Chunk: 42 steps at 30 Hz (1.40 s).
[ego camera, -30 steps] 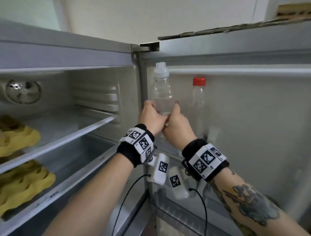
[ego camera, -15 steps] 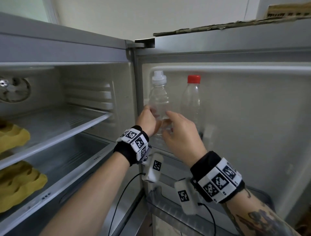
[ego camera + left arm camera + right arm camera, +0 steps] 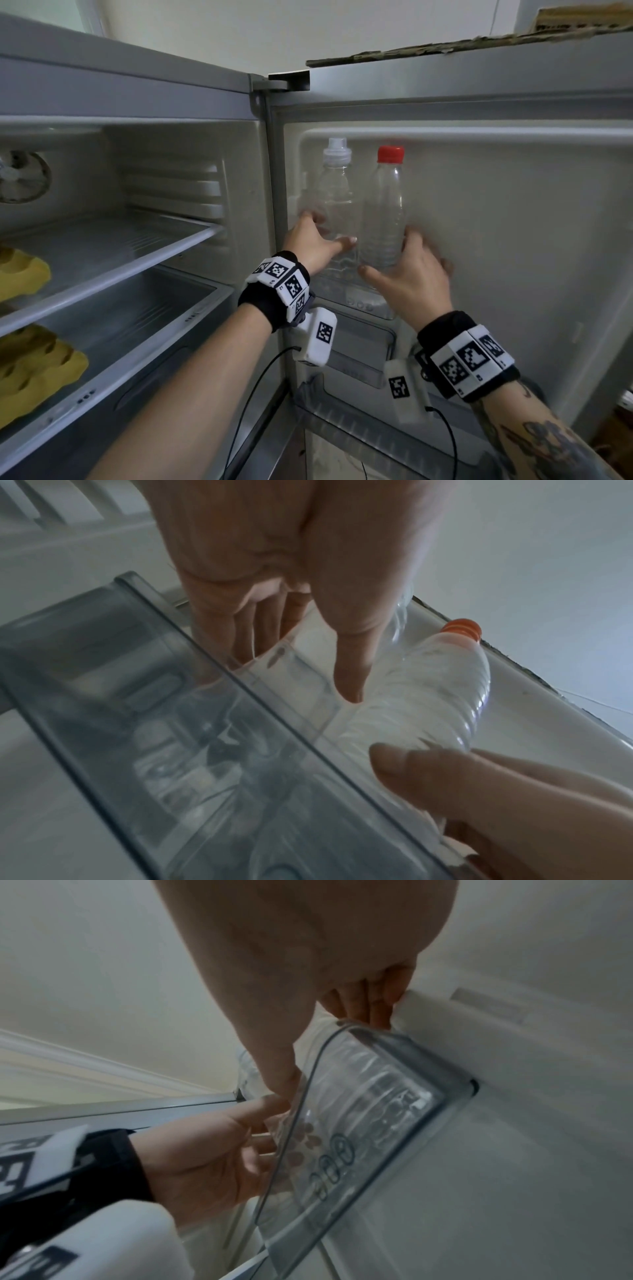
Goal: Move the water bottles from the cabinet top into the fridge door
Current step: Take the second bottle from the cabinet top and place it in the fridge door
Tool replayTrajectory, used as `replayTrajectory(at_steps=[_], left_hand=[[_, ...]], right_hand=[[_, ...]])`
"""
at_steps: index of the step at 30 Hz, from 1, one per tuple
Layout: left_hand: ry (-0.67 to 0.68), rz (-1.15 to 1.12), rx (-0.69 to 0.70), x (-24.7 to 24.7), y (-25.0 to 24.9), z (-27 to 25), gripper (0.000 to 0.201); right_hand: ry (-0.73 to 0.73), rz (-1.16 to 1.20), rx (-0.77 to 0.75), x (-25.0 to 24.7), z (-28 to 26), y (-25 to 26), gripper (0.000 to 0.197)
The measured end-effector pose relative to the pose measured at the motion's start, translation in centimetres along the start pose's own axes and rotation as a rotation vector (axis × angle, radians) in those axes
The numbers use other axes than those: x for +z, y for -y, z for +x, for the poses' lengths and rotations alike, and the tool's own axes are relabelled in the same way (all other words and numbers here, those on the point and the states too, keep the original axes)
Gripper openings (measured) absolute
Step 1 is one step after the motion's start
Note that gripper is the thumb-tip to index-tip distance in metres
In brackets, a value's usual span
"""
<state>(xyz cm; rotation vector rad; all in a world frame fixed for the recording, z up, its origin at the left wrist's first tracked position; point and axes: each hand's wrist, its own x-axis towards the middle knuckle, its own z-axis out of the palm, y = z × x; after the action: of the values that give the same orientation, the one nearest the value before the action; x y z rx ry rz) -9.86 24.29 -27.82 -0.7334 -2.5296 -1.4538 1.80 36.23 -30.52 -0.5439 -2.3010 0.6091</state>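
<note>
Two clear water bottles stand side by side in the top door bin (image 3: 363, 305) of the open fridge. The white-capped bottle (image 3: 337, 198) is on the left, and my left hand (image 3: 318, 241) holds its lower body, thumb across the front and fingers behind. The red-capped bottle (image 3: 385, 205) is on the right; my right hand (image 3: 411, 274) wraps it from the right, thumb under its front. In the left wrist view my left hand (image 3: 346, 656) reaches over the bin's clear wall (image 3: 171, 723) beside the red-capped bottle (image 3: 441, 696). The right wrist view shows my right hand (image 3: 308, 988) above the bin (image 3: 377, 1110).
The fridge interior at left has glass shelves (image 3: 113, 260) holding yellow egg trays (image 3: 20, 274). A fan grille (image 3: 20, 178) sits on the back wall. More clear door bins (image 3: 356, 356) hang below the top one. Cardboard (image 3: 445, 46) lies on top of the door.
The white-capped bottle came down into the door bin beside the red-capped one. My right hand left it and moved right onto the red-capped bottle.
</note>
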Motion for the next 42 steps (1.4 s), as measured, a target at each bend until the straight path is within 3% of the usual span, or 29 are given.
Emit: replayTrajectory(at_steps=[7,18,42], left_hand=[[0.020,-0.022,0.021,0.6,0.2,-0.2,0.072],[0.129,0.124,0.035,1.3,0.2,0.4,0.085],[0.075,0.133,0.022,1.9,-0.1,0.2,0.080]], right_hand=[[-0.024,-0.043,0.000,-0.1,0.1,-0.5,0.072],[-0.012,-0.047,0.002,-0.4,1.3,-1.0,0.060],[-0.025,-0.080,-0.014,0.3,1.4,-1.4,0.059]])
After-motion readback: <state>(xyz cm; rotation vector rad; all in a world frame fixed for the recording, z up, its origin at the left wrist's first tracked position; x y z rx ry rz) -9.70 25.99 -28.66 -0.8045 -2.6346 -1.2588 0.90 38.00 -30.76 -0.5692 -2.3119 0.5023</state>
